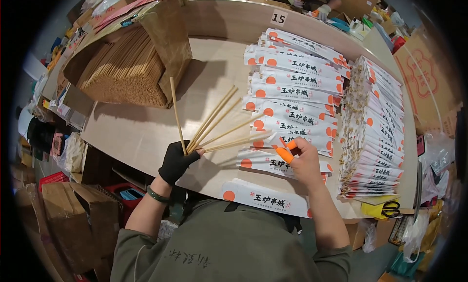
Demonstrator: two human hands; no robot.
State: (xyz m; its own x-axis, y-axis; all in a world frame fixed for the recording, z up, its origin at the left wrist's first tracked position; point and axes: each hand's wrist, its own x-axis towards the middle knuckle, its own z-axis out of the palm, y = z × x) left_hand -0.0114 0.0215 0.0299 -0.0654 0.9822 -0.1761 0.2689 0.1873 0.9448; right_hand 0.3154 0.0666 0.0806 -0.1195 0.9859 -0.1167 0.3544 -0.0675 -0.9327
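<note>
My left hand [179, 161], in a black fingerless glove, is closed round the lower ends of several wooden chopsticks [214, 115]. The sticks fan out, one nearly upright and the others slanting right toward the paper sleeves. Orange finger covers sit on the thumb and forefinger of my right hand [303, 160]. Those fingertips pinch the edge of a white paper sleeve [276, 139], close to the tips of the lowest sticks. Beneath them, white chopstick sleeves with orange discs [287, 93] lie in an overlapping column. Another sleeve stack [265, 198] lies at the table's front edge.
At the back left, an open brown bag [168, 38] lies on its side, full of chopsticks [124, 70]. Filled sleeves [373, 131] are piled at the right. Black scissors [390, 209] lie at the near right corner. Across the raised table rim [219, 14], a co-worker's gloved hands show.
</note>
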